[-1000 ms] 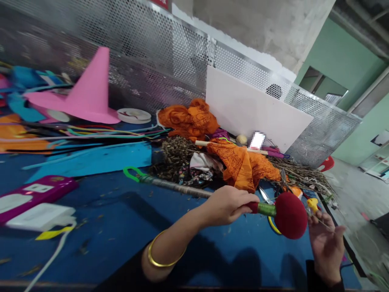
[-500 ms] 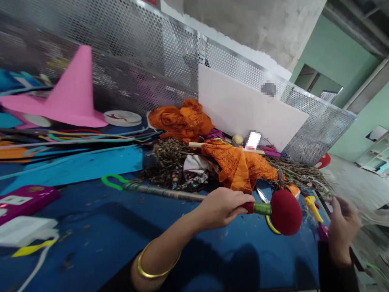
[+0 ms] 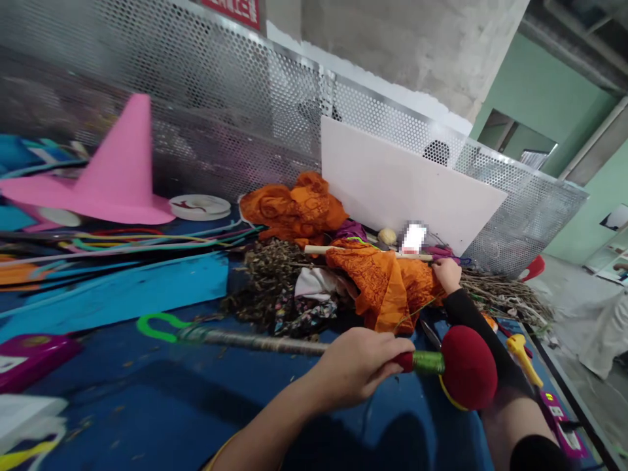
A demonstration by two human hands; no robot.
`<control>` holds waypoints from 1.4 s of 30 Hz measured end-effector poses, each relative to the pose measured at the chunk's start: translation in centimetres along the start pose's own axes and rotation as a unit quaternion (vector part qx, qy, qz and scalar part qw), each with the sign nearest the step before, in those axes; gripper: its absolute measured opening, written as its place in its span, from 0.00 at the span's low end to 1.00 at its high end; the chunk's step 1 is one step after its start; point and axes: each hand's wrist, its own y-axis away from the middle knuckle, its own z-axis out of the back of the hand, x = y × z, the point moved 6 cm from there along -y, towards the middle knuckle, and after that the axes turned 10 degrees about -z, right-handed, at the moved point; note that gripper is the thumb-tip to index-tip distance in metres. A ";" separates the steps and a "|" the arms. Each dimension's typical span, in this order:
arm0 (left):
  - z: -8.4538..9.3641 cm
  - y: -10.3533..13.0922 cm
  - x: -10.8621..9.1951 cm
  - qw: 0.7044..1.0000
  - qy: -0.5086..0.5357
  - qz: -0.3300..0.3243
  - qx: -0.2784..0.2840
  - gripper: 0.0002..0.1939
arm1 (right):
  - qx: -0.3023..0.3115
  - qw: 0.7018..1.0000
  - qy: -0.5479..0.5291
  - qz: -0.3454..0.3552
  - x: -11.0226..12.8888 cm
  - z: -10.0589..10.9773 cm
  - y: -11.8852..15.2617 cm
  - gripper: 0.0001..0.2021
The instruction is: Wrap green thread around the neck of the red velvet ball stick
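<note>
My left hand (image 3: 360, 363) is wrapped round a stick (image 3: 265, 341) lying nearly level above the blue table. A red ball-shaped head (image 3: 470, 367) caps its right end, below it a green binding (image 3: 428, 362). A bright green loop (image 3: 159, 327) forms the other end. My right hand (image 3: 447, 275) reaches far forward, at the right edge of the orange cloth (image 3: 380, 278) and beside a pale wooden stick (image 3: 318, 250). Its fingers are curled together; what they hold, if anything, is hidden. Scissors (image 3: 430, 333) lie partly covered by the red head.
A pink pointed hat (image 3: 122, 170) and a white spool (image 3: 200, 207) stand at the back left, near coloured strips and blue sheet (image 3: 122, 294). Twigs (image 3: 505, 291) lie at the right. A yellow glue gun (image 3: 524, 360) rests near the table's right edge. A white board (image 3: 402, 176) leans on perforated metal.
My right hand has moved from the right edge of the table forward and left to the orange cloth. My left hand still grips the stick, which sits slightly lower in view.
</note>
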 end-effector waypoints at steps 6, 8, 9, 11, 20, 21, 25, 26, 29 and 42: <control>0.0 0.2 0.5 1.000 -0.005 0.023 0.011 0.11 | -0.002 0.999 0.027 -0.041 1.4 -2.4 -1.2 0.16; 0.0 0.2 0.5 0.999 -0.005 0.026 0.019 0.11 | -0.005 0.999 0.029 -0.041 1.7 -2.8 -1.3 0.15; 0.0 0.2 0.5 0.999 -0.006 0.028 0.023 0.11 | -0.008 0.999 0.028 -0.039 1.7 -2.9 -1.3 0.14; 0.0 0.1 0.5 0.999 -0.008 0.032 0.029 0.11 | -0.016 0.999 0.021 -0.030 1.6 -2.8 -1.1 0.13; -0.4 -0.2 0.6 1.000 -0.012 0.022 0.016 0.11 | -0.035 0.992 -0.119 0.005 -1.9 1.6 0.6 0.09; -0.5 -0.2 0.7 1.000 -0.006 0.016 0.007 0.12 | -0.037 0.988 -0.147 0.003 -2.5 2.3 0.8 0.10; -0.6 -0.2 0.8 1.000 0.014 0.000 -0.020 0.12 | -0.021 0.962 -0.272 -0.019 -5.1 4.6 1.5 0.10; -0.6 -0.2 0.8 1.000 0.017 -0.001 -0.025 0.12 | -0.009 0.953 -0.302 -0.030 -5.7 5.0 1.7 0.10; -0.6 -0.2 0.7 0.999 0.017 0.000 -0.032 0.12 | 0.055 0.924 -0.374 -0.058 -6.9 6.0 2.5 0.10; -0.5 -0.4 0.2 0.999 0.046 -0.013 -0.019 0.11 | 0.284 0.855 -0.432 0.042 6.1 4.6 3.1 0.20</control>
